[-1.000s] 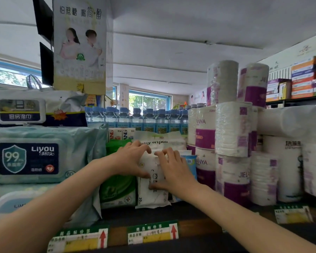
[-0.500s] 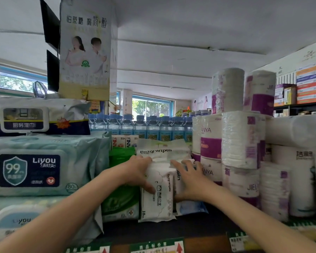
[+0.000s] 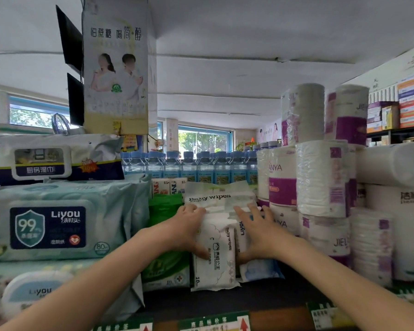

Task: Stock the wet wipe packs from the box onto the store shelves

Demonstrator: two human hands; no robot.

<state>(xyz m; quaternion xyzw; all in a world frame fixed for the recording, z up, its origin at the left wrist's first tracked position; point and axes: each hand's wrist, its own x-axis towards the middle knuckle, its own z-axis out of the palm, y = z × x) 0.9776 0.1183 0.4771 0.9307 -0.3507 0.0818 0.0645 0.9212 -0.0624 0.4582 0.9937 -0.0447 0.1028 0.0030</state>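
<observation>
While both my hands are on the row of small wipe packs, I note the state of the shelf (image 3: 225, 299). My left hand (image 3: 188, 225) grips the white baby wipes pack (image 3: 214, 256), which stands upright near the shelf's front edge: fingers curl over its top, thumb presses its front face. My right hand (image 3: 258, 232) lies with fingers spread and fairly straight against the blue-bottomed pack (image 3: 258, 268) just beside it on the right, pressing rather than gripping. Behind them another baby wipes pack (image 3: 219, 195) lies across the top of the row. A green pack (image 3: 165, 261) stands touching the white one on the left.

Progress, as a judgement: several packs are already placed, and I appear to be squaring this group up, pressing them together into a tidy line. The box is not in view, so I cannot tell how many packs remain to be shelved.

Surroundings: large Liyou wipe packs (image 3: 58, 220) are stacked on the left, toilet paper rolls (image 3: 320, 180) on the right, water bottles (image 3: 189, 166) behind. Price tags (image 3: 213, 322) run along the shelf's front lip.

Space between green pack and paper rolls looks nearly filled.
</observation>
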